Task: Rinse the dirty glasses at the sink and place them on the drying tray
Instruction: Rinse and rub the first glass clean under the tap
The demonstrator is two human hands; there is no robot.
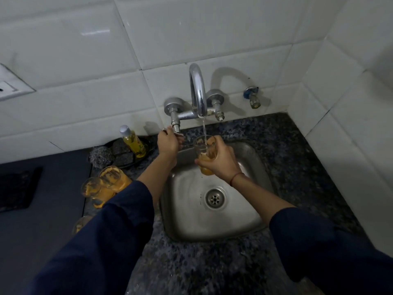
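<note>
My right hand grips a dirty glass with orange residue, held upright over the steel sink. A thin stream of water falls from the chrome tap spout into the glass. My left hand is closed on the tap's left handle. Three more orange-stained glasses stand on the counter to the left of the sink, partly hidden by my left sleeve. No drying tray is visible.
A black dish behind the glasses holds a yellow soap bottle, a steel scrubber and dark sponges. A black mat lies far left. A speckled granite counter surrounds the sink; tiled walls close in behind and right.
</note>
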